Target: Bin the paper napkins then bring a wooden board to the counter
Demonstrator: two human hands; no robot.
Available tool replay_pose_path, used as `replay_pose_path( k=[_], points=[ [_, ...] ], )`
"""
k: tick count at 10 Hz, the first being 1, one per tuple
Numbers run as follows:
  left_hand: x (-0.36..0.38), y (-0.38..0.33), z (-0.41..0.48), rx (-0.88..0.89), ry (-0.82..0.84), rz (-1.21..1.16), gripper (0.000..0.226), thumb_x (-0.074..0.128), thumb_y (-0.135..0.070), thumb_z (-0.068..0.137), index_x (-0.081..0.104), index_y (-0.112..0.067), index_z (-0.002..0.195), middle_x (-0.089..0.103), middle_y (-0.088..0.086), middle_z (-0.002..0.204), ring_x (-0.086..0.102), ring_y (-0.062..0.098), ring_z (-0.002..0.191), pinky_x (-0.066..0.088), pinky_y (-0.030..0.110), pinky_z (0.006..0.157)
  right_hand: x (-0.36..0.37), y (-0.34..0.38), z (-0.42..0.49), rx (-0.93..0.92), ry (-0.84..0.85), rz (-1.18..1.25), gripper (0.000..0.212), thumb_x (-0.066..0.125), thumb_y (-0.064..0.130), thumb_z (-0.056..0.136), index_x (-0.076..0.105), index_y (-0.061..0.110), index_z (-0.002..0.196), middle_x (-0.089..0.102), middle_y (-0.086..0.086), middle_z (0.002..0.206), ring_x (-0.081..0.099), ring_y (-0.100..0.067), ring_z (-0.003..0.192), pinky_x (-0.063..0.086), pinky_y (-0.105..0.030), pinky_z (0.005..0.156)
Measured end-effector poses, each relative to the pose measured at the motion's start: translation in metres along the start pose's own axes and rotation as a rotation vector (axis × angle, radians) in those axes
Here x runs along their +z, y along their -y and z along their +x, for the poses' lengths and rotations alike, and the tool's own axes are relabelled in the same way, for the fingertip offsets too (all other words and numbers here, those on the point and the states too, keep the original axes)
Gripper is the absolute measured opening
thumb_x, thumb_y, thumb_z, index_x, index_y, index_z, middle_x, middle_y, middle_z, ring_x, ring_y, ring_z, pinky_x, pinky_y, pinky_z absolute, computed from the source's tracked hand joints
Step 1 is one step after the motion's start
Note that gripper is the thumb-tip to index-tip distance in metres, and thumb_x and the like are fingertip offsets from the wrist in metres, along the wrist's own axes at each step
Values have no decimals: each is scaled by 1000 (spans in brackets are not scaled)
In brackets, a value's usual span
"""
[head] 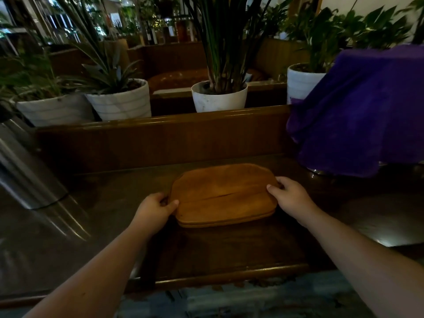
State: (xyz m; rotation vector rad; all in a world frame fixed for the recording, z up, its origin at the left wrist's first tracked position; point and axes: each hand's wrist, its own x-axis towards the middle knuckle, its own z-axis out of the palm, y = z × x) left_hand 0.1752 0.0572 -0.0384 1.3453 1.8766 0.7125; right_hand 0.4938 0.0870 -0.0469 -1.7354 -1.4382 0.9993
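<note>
A rounded wooden board [223,193], orange-brown with a crack along its middle, lies on top of a second board on a dark wooden counter [218,249]. My left hand [156,210] grips the top board's left edge, thumb on top. My right hand [290,196] grips its right edge, thumb on top as well. No paper napkins or bin are in view.
A purple cloth [364,111] drapes over something at the right. White plant pots [119,99] [219,95] [302,81] stand on the ledge behind the counter's back wall. A shiny metal surface [25,180] slopes at the left. Patterned floor shows below the counter's front edge.
</note>
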Motion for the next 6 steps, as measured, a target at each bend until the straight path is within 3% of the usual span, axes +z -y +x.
replay_pose_path(
  k=[1, 3, 4, 5, 6],
  points=[
    [0, 0, 0, 11, 5, -10, 55, 61, -28, 89, 40, -14, 138, 52, 9, 133, 52, 18, 107, 43, 32, 85, 1, 0, 3, -8, 6, -77, 47, 49, 37, 96, 44, 18, 139, 47, -7, 139, 49, -27, 121, 43, -44, 101],
    [-3, -2, 0, -2, 21, -4, 57, 61, -29, 89, 39, -13, 139, 52, 10, 132, 54, 17, 102, 44, 31, 83, 0, 5, 7, -33, 15, -340, 49, 45, 41, 97, 45, 12, 137, 45, -9, 136, 50, -26, 115, 42, -39, 95],
    [-6, -4, -2, 4, 53, 43, 58, 60, -30, 89, 38, -12, 139, 52, 10, 133, 54, 22, 112, 45, 35, 91, 0, 11, 8, -44, 38, -535, 45, 43, 44, 96, 53, 11, 124, 48, -10, 129, 51, -22, 105, 44, -36, 90],
    [-7, -14, -1, 63, 40, 335, 51, 57, -34, 90, 44, -12, 134, 47, 12, 137, 54, 21, 113, 47, 35, 94, -6, 17, 8, -45, 70, -734, 51, 41, 50, 95, 50, 12, 127, 47, -11, 132, 49, -27, 117, 43, -44, 98],
    [-9, -30, -7, 226, -58, 626, 55, 54, -40, 90, 38, -21, 139, 31, 10, 151, 43, 25, 129, 42, 42, 104, -15, 34, 4, -188, 83, -896, 70, 46, 55, 91, 26, 17, 146, 33, -12, 150, 36, -31, 134, 36, -49, 107]
  ],
)
